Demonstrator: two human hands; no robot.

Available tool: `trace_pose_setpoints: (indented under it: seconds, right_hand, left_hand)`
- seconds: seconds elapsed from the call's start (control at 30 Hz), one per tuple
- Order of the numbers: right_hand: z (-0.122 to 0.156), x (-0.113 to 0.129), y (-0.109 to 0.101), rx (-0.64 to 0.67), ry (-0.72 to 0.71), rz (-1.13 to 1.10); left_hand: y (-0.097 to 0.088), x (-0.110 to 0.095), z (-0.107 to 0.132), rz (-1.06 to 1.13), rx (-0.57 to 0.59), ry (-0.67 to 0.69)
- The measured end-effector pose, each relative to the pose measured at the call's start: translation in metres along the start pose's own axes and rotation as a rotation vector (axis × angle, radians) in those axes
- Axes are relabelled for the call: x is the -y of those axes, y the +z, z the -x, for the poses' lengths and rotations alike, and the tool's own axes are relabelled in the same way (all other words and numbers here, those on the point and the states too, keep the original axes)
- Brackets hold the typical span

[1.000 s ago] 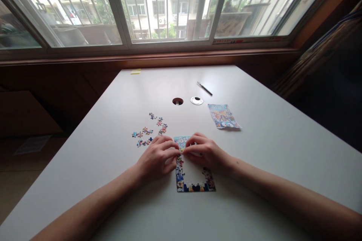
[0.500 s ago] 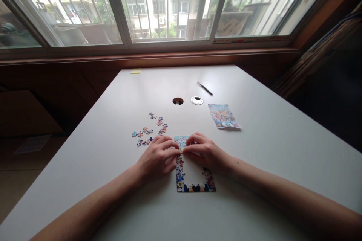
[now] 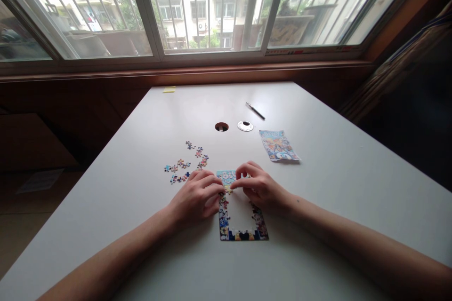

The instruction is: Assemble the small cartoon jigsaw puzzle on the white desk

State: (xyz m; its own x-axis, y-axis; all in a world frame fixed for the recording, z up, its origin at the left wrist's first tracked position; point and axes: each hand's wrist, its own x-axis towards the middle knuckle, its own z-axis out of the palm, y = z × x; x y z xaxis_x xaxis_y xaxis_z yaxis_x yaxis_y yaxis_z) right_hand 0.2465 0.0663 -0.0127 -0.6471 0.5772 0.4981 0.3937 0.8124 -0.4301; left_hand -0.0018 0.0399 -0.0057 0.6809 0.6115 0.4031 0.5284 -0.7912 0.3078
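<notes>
A jigsaw puzzle (image 3: 243, 235) lies flat on the white table, its border filled around a pale middle. At its upper left, inside the border, sits a yellow puzzle piece (image 3: 229, 190). My right hand (image 3: 263, 186) is over the puzzle's upper right, its index fingertip at the yellow piece and its other fingers loosely bent. Along the left border rests my left hand (image 3: 197, 194), fingers curved and thumb apart from them. Its fingertips touch the puzzle's edge, and I see nothing held. Beyond it lie several loose puzzle pieces (image 3: 181, 163).
A printed picture sheet (image 3: 280, 145) lies to the right, with a pen (image 3: 255, 111) behind it. The table (image 3: 123, 188) has a cable hole (image 3: 221, 127) and a round metal cover (image 3: 245, 126) beside it. A yellow note (image 3: 169, 89) is near the far edge, below the window.
My right index finger has straightened and lifted slightly, and the yellow piece now shows beneath its tip. My left hand stays nearly still at the puzzle's left edge.
</notes>
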Motion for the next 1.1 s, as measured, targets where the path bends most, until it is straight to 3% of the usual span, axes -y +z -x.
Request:
trace_pose_setpoints:
  seconds: [0.2,0.3,0.43,0.53,0.7,0.77,0.9,1.1]
  right_hand:
    - [0.000,0.006,-0.003,0.070,0.003,0.047]
    - [-0.001,0.005,-0.005,-0.014,0.041,-0.020]
    - [-0.002,-0.010,-0.012,-0.178,0.192,-0.047]
    - [0.000,-0.026,-0.019,-0.208,0.315,-0.048]
    - [0.008,-0.035,-0.019,-0.330,0.544,-0.184]
    - [0.010,-0.033,-0.017,-0.384,0.594,-0.301]
    - [0.009,-0.027,-0.016,-0.474,0.643,-0.446]
    - [0.008,-0.026,-0.018,-0.555,0.644,-0.440]
  left_hand:
    - [-0.002,-0.001,0.000,-0.057,0.052,-0.004]
    - [-0.002,-0.003,-0.001,-0.069,0.075,-0.014]
    - [-0.002,-0.004,-0.001,-0.056,0.085,-0.009]
    - [-0.006,0.002,0.001,0.007,-0.024,-0.052]
    - [-0.027,0.031,0.011,-0.061,-0.425,-0.183]
    - [-0.034,0.041,0.014,-0.085,-0.529,-0.263]
    - [-0.035,0.047,0.015,-0.078,-0.532,-0.340]
    - [-0.029,0.046,0.015,-0.112,-0.474,-0.314]
